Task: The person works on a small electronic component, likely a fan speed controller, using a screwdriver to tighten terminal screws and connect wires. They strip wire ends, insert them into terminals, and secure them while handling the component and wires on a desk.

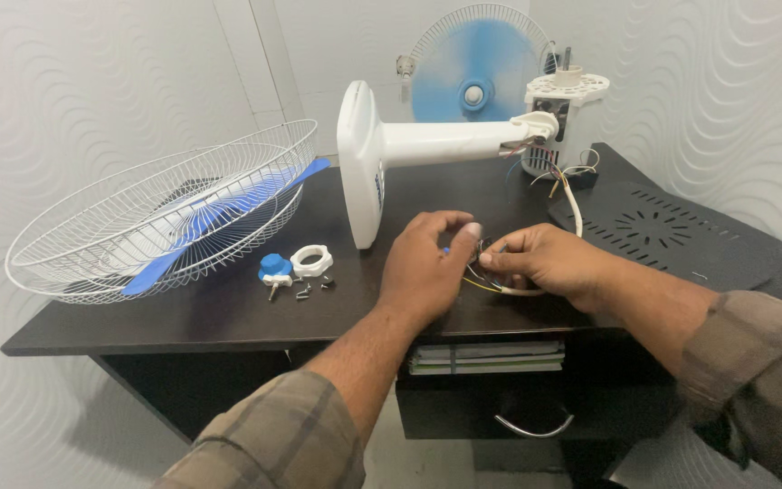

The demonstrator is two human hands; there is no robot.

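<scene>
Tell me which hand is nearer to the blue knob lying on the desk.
Left. The left hand is just right of the blue knob, with bare desk between them. The right hand lies farther right, beyond the left hand, pinching thin wires.

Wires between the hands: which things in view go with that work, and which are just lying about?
In hand:
left hand
right hand
wires
fan stand, where the wires lead

Lying about:
grille with blue blade
blue knob
white nut
screws
black panel
books
</scene>
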